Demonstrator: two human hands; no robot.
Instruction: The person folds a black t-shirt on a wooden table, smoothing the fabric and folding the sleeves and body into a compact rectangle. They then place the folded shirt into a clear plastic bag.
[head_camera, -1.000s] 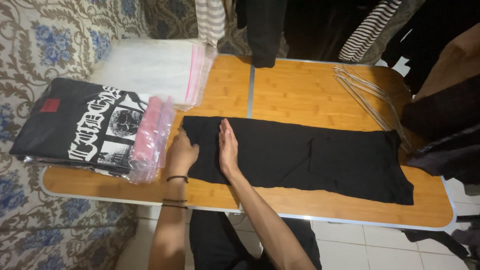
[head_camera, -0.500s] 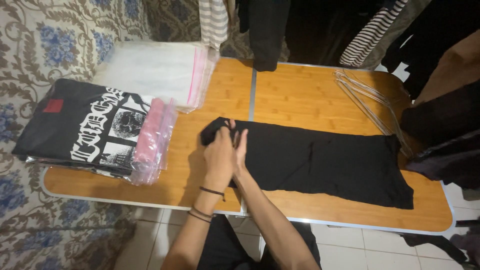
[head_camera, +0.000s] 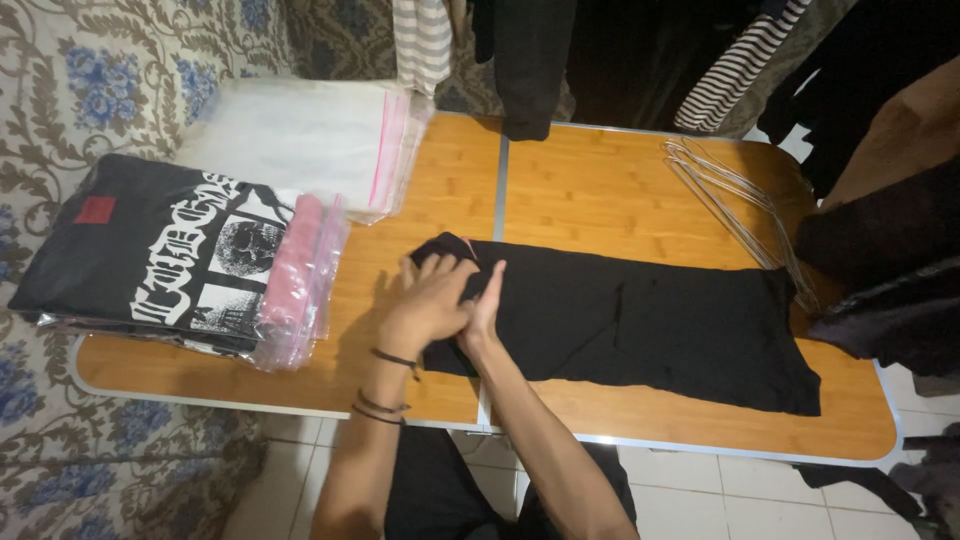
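Flat on a wooden folding table, honey-coloured planks, metal seam down the middle, pale metal rim: long black garment, soft matte knit, folded into a narrow band running left to right across the near half. Left end of it lifted and curled over into a small hump. Left hand on that hump, palm down, fingers bent over the raised fold, gripping the cloth loosely; two dark cord bracelets on the wrist. Right hand just beside it, touching, edge-on, fingers straight and together, pressed against the fabric under the fold; whether it actually pinches any cloth, cannot tell. Far left, overhanging the table edge: stack of bagged black shirts with white block graphics, glossy clear plastic with pink strips at the open ends. Behind that, a pile of empty clear plastic bags, pink-edged, slightly crumpled. Far right corner: bundle of thin wire hangers, silvery. Dark and striped clothing hanging along the far side.
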